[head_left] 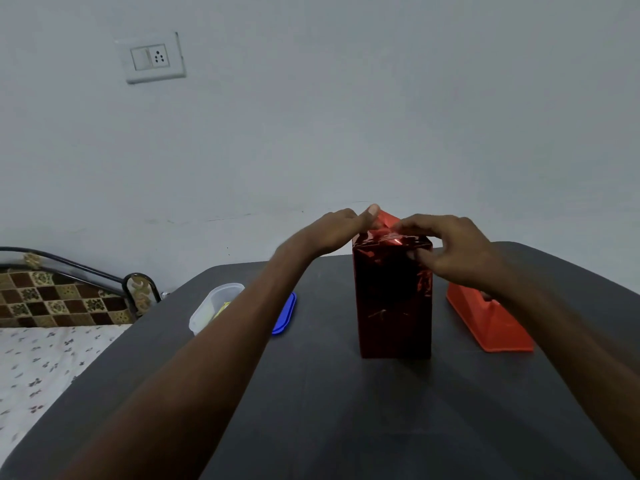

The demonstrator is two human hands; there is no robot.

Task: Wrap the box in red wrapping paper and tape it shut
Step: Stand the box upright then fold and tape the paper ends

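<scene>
Box (393,299) stands upright, centre of frame, slightly right, tall and narrow, on dark table (311,410). I see shiny red wrapping paper (388,225) covering all visible sides; foil dark, crinkled, catching highlights near top edge. Bottom sits flat on table. Top end not closed: loose paper flap sticks up above box top, brighter red, leaning toward upper left. Tape dispenser (488,320), orange-red, lies right of box, near it, apart, partly hidden behind forearm.

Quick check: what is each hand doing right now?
Left hand: pinching the red paper flap atop the box.
Right hand: fingers curled on the box's top edge.
</scene>
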